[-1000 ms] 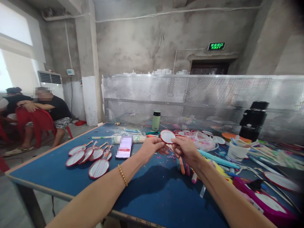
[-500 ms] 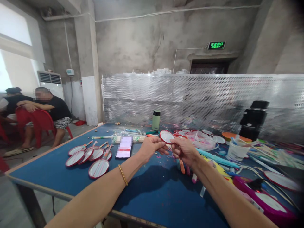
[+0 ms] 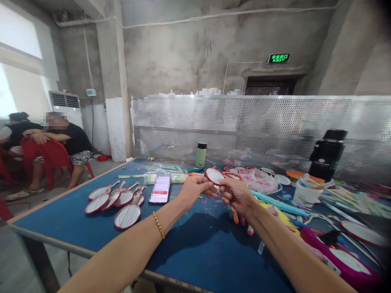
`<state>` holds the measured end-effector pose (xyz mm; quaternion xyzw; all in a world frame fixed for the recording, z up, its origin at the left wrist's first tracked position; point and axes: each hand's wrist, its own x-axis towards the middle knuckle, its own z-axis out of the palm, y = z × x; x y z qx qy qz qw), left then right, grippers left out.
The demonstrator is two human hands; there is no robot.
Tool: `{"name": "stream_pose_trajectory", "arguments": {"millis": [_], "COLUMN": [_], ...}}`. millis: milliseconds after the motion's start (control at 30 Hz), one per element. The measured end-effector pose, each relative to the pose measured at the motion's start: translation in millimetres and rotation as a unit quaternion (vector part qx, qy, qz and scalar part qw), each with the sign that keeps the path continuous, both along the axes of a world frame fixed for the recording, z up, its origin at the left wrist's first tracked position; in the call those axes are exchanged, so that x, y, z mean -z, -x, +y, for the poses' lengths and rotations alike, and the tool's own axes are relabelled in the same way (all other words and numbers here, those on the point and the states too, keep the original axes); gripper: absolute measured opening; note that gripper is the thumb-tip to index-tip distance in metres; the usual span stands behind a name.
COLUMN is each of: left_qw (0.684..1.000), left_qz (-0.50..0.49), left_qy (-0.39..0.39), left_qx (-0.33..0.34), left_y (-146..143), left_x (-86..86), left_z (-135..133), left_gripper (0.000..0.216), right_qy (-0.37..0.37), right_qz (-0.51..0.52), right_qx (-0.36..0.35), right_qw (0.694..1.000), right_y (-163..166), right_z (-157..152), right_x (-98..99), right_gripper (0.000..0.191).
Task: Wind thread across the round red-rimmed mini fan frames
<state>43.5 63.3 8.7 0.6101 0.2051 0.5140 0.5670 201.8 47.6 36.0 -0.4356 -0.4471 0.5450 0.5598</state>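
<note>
While the left hand (image 3: 194,188) and right hand (image 3: 235,194) both pinch the red-rimmed disc (image 3: 214,176) above the bench (image 3: 91,232), uneven pressure could let it slip into the clutter beneath.

I count one red-rimmed disc (image 3: 214,176) in my two hands, about six finished paddles (image 3: 113,200) on the worktop (image 3: 189,252), one phone (image 3: 160,189), one green flask (image 3: 200,155) and two seated people (image 3: 58,142).

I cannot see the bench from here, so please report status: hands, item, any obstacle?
Left hand and right hand both pinching one red-rimmed round disc above the blue table. Nothing between hands. Loose parts beneath and to the right.
</note>
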Motion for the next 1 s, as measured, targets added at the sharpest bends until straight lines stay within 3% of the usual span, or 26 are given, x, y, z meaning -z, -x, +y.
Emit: {"name": "stream_pose_trajectory", "arguments": {"millis": [667,1000], "left_qw": [0.999,0.998], "left_qz": [-0.006,0.055], "left_qy": [-0.001,-0.022], "left_qx": [-0.037,-0.005], "left_y": [-4.6,3.0], "left_x": [0.0,-4.3], "left_z": [-3.5,-1.4], "left_gripper": [0.022,0.04], "right_qy": [-0.008,-0.028], "right_qz": [-0.007,-0.025], "right_qx": [0.003,-0.012], "right_qw": [1.0,0.999], "right_y": [1.7,-4.6], "right_z": [-1.6,1.5], "right_x": [-1.8,-0.6], "right_gripper": [0.013,0.016]}}
